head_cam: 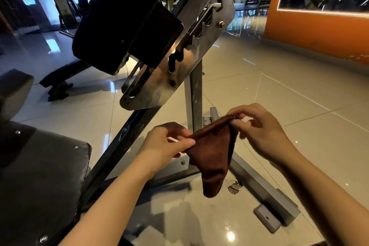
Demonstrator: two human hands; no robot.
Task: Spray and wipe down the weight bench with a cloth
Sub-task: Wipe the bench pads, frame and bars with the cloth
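A dark brown cloth (pixel 213 156) hangs folded between my two hands, low in the middle of the view. My left hand (pixel 165 146) pinches its left corner and my right hand (pixel 257 130) pinches its upper right corner. Its lower tip droops toward the floor. The weight bench rises just behind it: a black padded backrest (pixel 123 26) tilted up at the top left, a steel notched adjuster plate (pixel 189 46), and a black seat pad (pixel 40 175) at the lower left. No spray bottle is in view.
The bench's grey steel frame and foot (pixel 269 201) run across the glossy tiled floor under my hands. An orange wall (pixel 319 32) stands at the right. Another dark bench (pixel 61 78) and gym machines stand at the back left.
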